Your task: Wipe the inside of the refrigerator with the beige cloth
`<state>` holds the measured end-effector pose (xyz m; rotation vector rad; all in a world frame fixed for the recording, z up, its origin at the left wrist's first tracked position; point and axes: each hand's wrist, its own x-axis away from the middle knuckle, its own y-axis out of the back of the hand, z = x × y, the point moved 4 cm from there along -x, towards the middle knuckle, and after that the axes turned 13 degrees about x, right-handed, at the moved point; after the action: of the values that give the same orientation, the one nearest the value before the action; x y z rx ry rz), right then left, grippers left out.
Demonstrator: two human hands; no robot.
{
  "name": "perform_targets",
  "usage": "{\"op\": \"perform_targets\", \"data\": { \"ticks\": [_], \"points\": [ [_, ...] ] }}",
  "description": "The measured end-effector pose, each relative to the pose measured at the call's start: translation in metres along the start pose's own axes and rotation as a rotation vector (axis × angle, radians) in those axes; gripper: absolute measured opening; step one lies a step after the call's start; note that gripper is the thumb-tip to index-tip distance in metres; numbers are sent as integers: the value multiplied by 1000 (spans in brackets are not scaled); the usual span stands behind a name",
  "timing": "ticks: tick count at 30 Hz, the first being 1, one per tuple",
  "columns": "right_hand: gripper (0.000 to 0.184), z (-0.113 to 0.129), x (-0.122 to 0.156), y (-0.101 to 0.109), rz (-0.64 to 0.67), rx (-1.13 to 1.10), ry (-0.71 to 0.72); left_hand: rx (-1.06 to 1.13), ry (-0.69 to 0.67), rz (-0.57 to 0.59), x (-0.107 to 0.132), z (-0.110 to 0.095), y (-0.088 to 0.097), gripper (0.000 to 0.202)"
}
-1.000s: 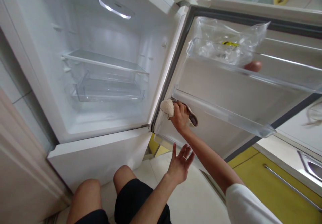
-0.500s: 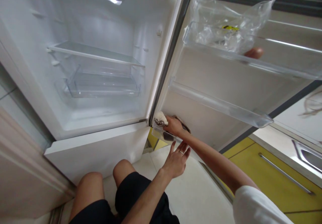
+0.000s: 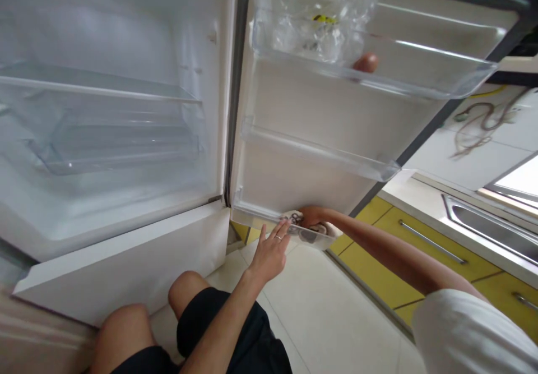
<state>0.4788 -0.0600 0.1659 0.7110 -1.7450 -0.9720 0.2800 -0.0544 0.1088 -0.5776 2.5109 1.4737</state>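
Observation:
The fridge door (image 3: pixel 311 99) stands wide open. Low on it, my right hand (image 3: pixel 313 216) reaches into the clear bottom door bin (image 3: pixel 254 217) and presses on a white cloth with dark markings (image 3: pixel 331 229). The fingers are partly hidden by the cloth and the bin wall, but they look closed on it. My left hand (image 3: pixel 269 253) has its fingers stretched out, with the tips against the front wall of the bin. A ring is on one finger.
A clear plastic bag (image 3: pixel 311 26) and a brownish round item (image 3: pixel 366 63) sit in the top door bin. To the left are a glass shelf (image 3: pixel 96 82) and a clear drawer (image 3: pixel 121 149). Yellow cabinets (image 3: pixel 416 234) and a sink (image 3: pixel 487 228) stand at the right.
My right hand has moved with the cloth from the hinge end of the bottom bin toward its right end. My left hand now touches the bin's front. The view has turned right.

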Motion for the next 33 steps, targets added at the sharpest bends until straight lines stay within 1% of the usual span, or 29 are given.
{"op": "perform_targets", "data": {
  "ticks": [2, 3, 5, 7, 8, 10, 12, 13, 15, 17, 18, 19, 21, 22, 24, 26, 28, 30, 33],
  "points": [
    [24, -14, 14, -4, -8, -23, -44, 5, 0, -1, -1, 0, 2, 59],
    [27, -18, 20, -4, -41, -36, -60, 3, 0, 1, -2, -1, 3, 60],
    [38, -23, 33, -1, -157, -66, -96, -5, 4, 9, -3, -1, 4, 62],
    [46, -29, 51, 0, -301, -93, -155, -11, 15, 15, -3, -1, 5, 63],
    [47, -35, 62, -2, -399, -147, -197, -11, 18, 16, -3, -2, 6, 63],
    [48, -50, 90, -12, -648, -366, -284, -8, 13, 17, -3, -3, 9, 60],
    [49, -68, 121, -33, -908, -659, -376, -10, -4, 12, -5, -4, 15, 57],
    [49, -76, 136, -48, -1009, -783, -431, -16, -14, 8, -6, -4, 19, 56],
    [52, -87, 159, -79, -1127, -933, -546, -24, -28, 8, -11, -3, 28, 55],
    [55, -89, 167, -110, -1150, -1018, -627, -22, -34, 27, -18, -2, 36, 54],
    [55, -87, 165, -124, -1122, -1052, -635, -19, -34, 40, -21, -1, 39, 53],
    [55, -83, 158, -137, -1068, -1089, -621, -18, -33, 54, -24, -1, 41, 51],
    [55, -70, 136, -161, -954, -1186, -563, -24, -28, 81, -28, -1, 43, 50],
    [58, -62, 123, -172, -926, -1253, -537, -29, -25, 92, -29, -2, 43, 50],
    [64, -49, 102, -190, -979, -1401, -552, -30, -19, 113, -29, -2, 42, 50],
    [66, -36, 87, -205, -1041, -1515, -608, -20, -11, 125, -29, -2, 41, 49],
    [63, -22, 77, -214, -1052, -1579, -660, -9, 1, 129, -29, -1, 40, 49],
    [60, -6, 70, -218, -1056, -1625, -703, -9, 12, 137, -31, -1, 39, 49],
    [63, 23, 60, -213, -1122, -1690, -774, -23, 18, 158, -34, -3, 38, 49]
  ]
}}
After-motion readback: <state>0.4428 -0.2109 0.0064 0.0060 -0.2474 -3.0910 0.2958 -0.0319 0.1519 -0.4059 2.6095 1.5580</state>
